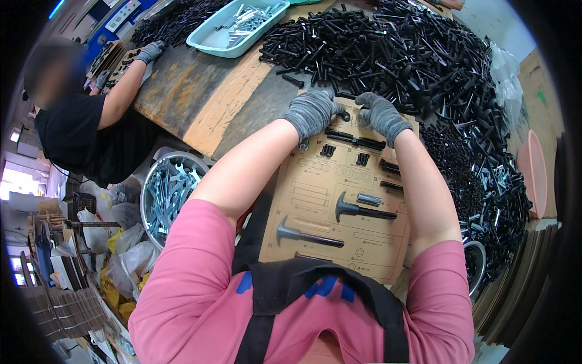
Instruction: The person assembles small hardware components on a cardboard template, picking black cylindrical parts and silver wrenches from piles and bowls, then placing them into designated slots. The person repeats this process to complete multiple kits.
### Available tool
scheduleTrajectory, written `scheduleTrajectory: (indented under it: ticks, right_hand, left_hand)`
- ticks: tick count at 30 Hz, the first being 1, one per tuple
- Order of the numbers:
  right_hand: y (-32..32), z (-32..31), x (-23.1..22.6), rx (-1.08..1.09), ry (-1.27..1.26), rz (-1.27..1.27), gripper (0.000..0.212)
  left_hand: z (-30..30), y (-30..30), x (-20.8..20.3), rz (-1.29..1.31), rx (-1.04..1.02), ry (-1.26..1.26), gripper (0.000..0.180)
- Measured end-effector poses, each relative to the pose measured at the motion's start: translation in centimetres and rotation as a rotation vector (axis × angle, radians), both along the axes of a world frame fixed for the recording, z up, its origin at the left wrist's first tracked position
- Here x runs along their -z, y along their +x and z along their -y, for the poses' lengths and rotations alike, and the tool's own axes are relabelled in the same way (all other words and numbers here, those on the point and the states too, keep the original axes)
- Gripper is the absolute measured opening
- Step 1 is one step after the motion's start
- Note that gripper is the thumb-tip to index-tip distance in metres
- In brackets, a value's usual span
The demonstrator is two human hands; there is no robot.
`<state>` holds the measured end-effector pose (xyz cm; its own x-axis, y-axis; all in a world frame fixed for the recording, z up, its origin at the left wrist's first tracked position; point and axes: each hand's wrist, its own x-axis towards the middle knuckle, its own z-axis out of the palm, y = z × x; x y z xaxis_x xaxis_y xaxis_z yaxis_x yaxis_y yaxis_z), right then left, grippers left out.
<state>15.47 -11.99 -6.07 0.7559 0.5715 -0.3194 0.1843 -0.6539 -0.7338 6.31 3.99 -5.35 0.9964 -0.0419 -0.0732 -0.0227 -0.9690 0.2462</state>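
Under both hands is a brown cardboard sheet (327, 236) printed with part outlines. My left hand (312, 114), in a grey glove, is closed at the sheet's far edge, close to a small black part (344, 115). Opposite it, my gloved right hand (383, 118) has its fingers curled over the far right of the sheet; what either hand holds is hidden. Long black bolts (354, 138) lie across the sheet just below the hands, with short black screws (328, 150) under them. Two black T-shaped parts (309, 233) and a silver tube (368, 199) rest nearer me.
A large heap of black bolts (364, 48) covers the table beyond and right. A light-blue tray (239, 30) holds silver bolts. At left a metal bowl (145, 200) holds wrenches, and a gloved co-worker (91, 121) works at the table. A pink basin (532, 173) leans at right.
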Motion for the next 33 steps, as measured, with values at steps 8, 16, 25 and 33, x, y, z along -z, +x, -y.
scheduleTrajectory:
  ticks: [8,16,25,33]
  right_hand:
    - [-1.1,0.0,-0.5,-0.333,-0.233,0.433,0.026]
    - [-2.0,0.1,-0.9,-0.573,-0.432,0.559,0.024]
    - [-2.7,-1.6,0.0,-0.35,-0.429,0.554,0.024]
    - [-2.5,-3.2,0.8,-0.263,-0.374,0.498,0.022]
  left_hand:
    - [-0.6,0.2,-0.2,0.002,0.093,0.055,0.025]
    - [-0.9,0.7,-0.6,-0.002,0.066,0.124,0.023]
    - [-0.2,1.2,0.0,-0.022,0.028,0.175,0.017]
    - [-0.1,1.0,0.7,-0.022,-0.015,0.165,0.019]
